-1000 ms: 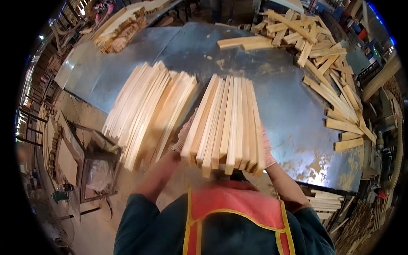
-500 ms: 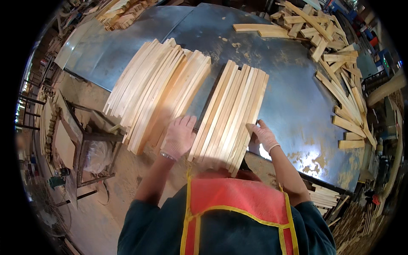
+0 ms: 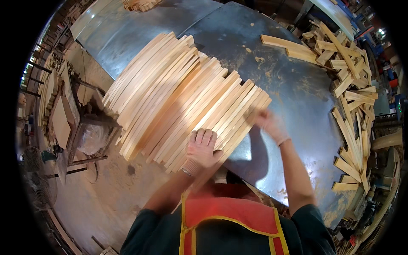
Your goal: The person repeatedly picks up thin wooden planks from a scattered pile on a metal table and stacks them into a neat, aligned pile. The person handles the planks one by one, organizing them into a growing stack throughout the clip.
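Dull metal covered the wide table (image 3: 312, 127) in front of you, streaked with tan dust. Across it lay your broad row of pale wooden strips (image 3: 182, 102), side by side, their near ends reaching past the table's near edge and their far ends stepped unevenly. Well apart, on the table's right side, sat a loose heap of offcuts (image 3: 355, 97).

Your left hand (image 3: 203, 154) lay over the near part of the row, toward its right side, its fingers close together on top of the strips and its thumb set out to the right. Your right hand (image 3: 272, 126) was at the far end of the rightmost strips, its fingers bent; blur hid whether they pinched, pushed or merely brushed the wood, so I could not tell.

For good handling, I judged, sideways pressure needed to be even at both ends, lest the strips fan apart; the left palm was best kept light, since overhanging ends could tip; and fingertips belonged clear of the gaps.
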Tool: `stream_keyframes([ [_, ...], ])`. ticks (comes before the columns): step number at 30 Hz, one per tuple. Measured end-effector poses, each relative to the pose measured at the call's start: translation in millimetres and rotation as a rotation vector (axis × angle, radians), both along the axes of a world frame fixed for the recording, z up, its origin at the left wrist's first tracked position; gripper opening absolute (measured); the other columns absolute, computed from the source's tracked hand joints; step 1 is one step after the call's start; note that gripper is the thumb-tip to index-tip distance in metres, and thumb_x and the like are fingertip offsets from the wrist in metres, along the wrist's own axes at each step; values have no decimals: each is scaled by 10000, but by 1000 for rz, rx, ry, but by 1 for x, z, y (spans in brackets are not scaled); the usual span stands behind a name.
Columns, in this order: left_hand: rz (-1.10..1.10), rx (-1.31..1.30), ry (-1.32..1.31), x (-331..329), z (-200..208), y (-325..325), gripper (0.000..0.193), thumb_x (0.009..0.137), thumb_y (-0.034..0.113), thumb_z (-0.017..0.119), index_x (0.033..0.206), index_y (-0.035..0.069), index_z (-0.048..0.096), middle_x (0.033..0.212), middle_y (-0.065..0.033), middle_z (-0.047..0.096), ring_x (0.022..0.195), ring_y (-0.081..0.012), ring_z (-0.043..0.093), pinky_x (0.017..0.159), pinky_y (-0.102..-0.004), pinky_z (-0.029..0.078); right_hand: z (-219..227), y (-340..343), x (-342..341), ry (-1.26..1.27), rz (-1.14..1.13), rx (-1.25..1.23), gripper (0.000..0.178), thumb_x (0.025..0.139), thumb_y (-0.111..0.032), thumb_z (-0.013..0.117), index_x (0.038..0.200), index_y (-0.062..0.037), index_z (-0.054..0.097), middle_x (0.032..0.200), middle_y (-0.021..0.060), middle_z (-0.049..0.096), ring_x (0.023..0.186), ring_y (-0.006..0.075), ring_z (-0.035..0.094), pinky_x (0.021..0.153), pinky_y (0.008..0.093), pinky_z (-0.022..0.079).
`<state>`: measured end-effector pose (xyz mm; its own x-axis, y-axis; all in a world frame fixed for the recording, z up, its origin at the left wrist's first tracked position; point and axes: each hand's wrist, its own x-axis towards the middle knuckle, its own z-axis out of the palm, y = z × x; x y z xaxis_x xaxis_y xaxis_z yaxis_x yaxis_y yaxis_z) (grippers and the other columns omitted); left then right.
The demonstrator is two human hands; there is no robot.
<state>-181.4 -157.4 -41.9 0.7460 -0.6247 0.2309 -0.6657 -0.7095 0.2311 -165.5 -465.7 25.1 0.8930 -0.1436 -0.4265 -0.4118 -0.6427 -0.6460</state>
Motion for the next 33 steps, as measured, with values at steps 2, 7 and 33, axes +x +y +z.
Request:
stream_keyframes([
  [2, -29, -66, -16, 5, -8, -2, 629, 810, 475, 740, 1294, 92, 618, 1286, -85, 545, 1256, -282, 517, 1119, -454, 403, -22, -30, 56, -317, -134, -196, 474, 971, -457, 644, 1249, -81, 720, 1178, 194, 763, 1095, 398, 707, 992, 460, 553],
  [7, 70, 137, 151, 22, -20, -18, 608, 884, 466, 696, 1362, 106, 589, 1253, -71, 618, 1216, -299, 590, 1027, -476, 470, -62, -57, 154, -129, -92, -357, 517, 971, -426, 655, 1361, -86, 660, 1290, 211, 728, 1201, 431, 665, 1035, 479, 538],
  [33, 108, 255, -221, 122, 95, 41, 403, 936, 361, 715, 1233, 89, 710, 1108, -136, 725, 1045, -318, 707, 906, -470, 571, -86, 105, -113, 28, -19, 466, 813, 959, -412, 695, 1629, -119, 340, 1427, 141, 691, 1364, 309, 615, 1143, 372, 467],
])
